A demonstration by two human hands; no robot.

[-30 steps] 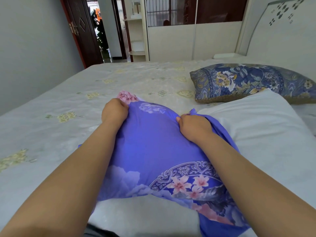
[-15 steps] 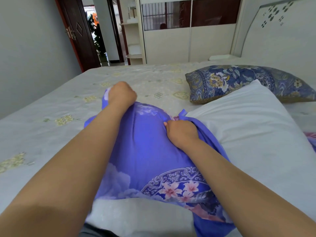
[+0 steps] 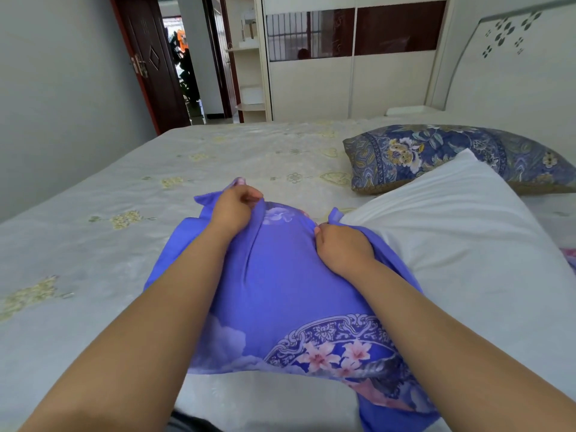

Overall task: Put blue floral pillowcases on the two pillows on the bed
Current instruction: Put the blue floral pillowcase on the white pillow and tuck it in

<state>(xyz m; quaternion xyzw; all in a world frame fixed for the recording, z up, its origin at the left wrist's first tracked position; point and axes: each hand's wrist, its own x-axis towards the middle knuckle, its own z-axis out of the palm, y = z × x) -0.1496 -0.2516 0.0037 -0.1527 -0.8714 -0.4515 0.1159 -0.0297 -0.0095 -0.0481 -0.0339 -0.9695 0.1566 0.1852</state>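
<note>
A blue pillowcase (image 3: pixel 280 291) with pink flowers lies stuffed and bulging on the bed (image 3: pixel 93 244) in front of me. My left hand (image 3: pixel 235 208) pinches its far open edge, fingers closed on the fabric. My right hand (image 3: pixel 341 249) grips the same edge on the right side. A bare white pillow (image 3: pixel 452 238) lies right of it, its corner touching the blue fabric. Behind that lies a pillow in a dark blue and gold floral case (image 3: pixel 452 157).
The bed has a pale sheet with yellow flower patches. A white headboard (image 3: pixel 505 63) stands at the right, a wardrobe (image 3: pixel 352 73) beyond the bed, and an open dark door (image 3: pixel 152 63) at the far left. A pink fabric scrap (image 3: pixel 570 257) shows at the right edge.
My left hand has come back toward me and down from its raised reach, still gripping the pillowcase edge. The right hand has kept its hold in about the same place.
</note>
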